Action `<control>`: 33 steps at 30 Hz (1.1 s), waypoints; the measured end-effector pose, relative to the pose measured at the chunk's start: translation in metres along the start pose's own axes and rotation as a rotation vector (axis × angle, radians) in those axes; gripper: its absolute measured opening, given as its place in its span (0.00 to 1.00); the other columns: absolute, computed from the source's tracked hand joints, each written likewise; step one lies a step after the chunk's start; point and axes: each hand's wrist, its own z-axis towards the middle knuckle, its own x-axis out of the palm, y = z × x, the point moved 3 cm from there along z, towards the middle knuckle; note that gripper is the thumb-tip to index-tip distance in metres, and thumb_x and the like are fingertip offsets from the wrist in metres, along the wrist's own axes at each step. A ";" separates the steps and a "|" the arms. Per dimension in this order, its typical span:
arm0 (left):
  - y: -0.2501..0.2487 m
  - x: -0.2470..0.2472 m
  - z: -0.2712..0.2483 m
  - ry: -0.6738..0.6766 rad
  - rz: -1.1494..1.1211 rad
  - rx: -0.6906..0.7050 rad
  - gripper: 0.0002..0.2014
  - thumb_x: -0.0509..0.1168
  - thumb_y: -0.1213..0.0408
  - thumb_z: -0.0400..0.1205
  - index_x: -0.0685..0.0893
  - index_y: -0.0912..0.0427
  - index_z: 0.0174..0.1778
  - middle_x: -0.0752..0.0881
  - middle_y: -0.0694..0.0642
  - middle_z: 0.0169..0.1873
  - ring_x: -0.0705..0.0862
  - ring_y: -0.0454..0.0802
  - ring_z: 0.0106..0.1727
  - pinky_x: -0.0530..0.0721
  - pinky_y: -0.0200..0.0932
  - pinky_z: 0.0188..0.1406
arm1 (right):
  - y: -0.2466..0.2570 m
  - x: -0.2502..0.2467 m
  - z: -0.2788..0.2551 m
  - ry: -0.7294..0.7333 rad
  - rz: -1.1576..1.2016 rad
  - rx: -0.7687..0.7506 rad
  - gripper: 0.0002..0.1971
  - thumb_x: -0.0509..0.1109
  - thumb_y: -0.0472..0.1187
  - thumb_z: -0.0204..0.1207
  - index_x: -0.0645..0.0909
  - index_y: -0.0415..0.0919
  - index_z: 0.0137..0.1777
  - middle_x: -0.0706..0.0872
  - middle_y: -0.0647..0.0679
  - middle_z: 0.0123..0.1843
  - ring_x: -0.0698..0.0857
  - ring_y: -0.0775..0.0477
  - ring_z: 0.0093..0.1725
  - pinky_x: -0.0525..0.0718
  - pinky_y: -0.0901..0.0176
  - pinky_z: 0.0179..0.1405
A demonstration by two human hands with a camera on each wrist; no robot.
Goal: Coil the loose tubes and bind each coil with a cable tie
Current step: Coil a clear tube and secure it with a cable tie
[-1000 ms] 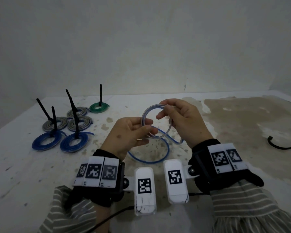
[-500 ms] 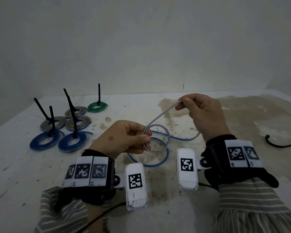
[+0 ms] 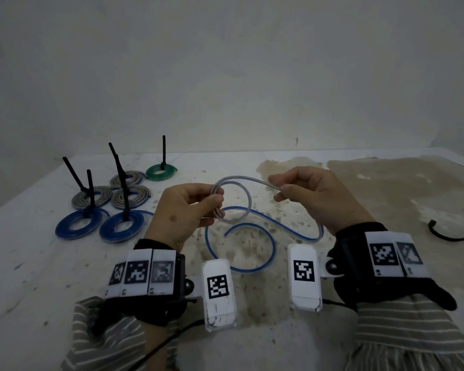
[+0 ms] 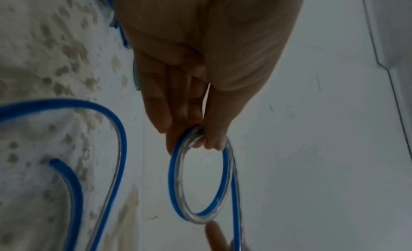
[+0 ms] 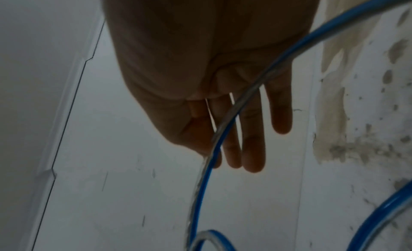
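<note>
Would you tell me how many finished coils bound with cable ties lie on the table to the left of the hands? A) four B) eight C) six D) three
C: the head view shows two blue coils, three grey coils and one green coil, each with an upright black cable tie.

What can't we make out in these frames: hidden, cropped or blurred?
- Head view: how many turns the left hand pinches in the clear blue-striped plastic tube; its fingers cover the overlap.
- Head view: the black cable on the table runs off the right edge.
- Right wrist view: the right hand is dark and backlit; the exact pinch point is unclear.
- Left wrist view: a fingertip at the bottom edge is blurred and cropped.
</note>
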 end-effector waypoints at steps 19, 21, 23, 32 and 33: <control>-0.011 0.026 -0.007 0.195 0.394 0.128 0.06 0.71 0.69 0.75 0.86 0.53 0.36 0.88 0.54 0.33 0.88 0.53 0.35 0.88 0.42 0.36 | 0.014 0.023 0.001 0.091 -0.433 -0.192 0.06 0.70 0.42 0.75 0.87 0.45 0.49 0.88 0.52 0.40 0.83 0.59 0.39 0.80 0.68 0.41; -0.012 0.026 -0.010 0.246 0.325 0.101 0.07 0.71 0.71 0.74 0.86 0.53 0.36 0.89 0.55 0.32 0.87 0.50 0.33 0.86 0.36 0.32 | 0.015 0.019 0.001 0.022 -0.418 -0.234 0.05 0.71 0.41 0.74 0.88 0.42 0.44 0.88 0.47 0.39 0.84 0.52 0.39 0.81 0.63 0.42; -0.012 0.025 -0.011 0.291 0.288 0.077 0.08 0.71 0.71 0.74 0.86 0.52 0.36 0.88 0.58 0.32 0.87 0.46 0.32 0.84 0.33 0.30 | 0.017 0.009 0.002 -0.061 -0.374 -0.252 0.04 0.72 0.40 0.73 0.88 0.41 0.44 0.87 0.49 0.36 0.81 0.55 0.35 0.78 0.71 0.39; -0.015 0.019 -0.007 0.095 -0.018 0.094 0.07 0.67 0.74 0.76 0.86 0.58 0.37 0.88 0.53 0.26 0.87 0.44 0.30 0.85 0.34 0.30 | 0.012 -0.006 0.003 -0.191 0.024 -0.153 0.11 0.70 0.33 0.75 0.85 0.51 0.38 0.85 0.60 0.32 0.80 0.67 0.31 0.76 0.76 0.36; -0.014 0.017 -0.006 0.042 -0.119 0.071 0.06 0.66 0.73 0.77 0.85 0.60 0.38 0.88 0.52 0.26 0.87 0.44 0.31 0.85 0.33 0.30 | 0.012 0.000 0.004 -0.153 0.066 -0.111 0.12 0.68 0.33 0.76 0.85 0.51 0.38 0.83 0.59 0.29 0.77 0.64 0.29 0.74 0.74 0.31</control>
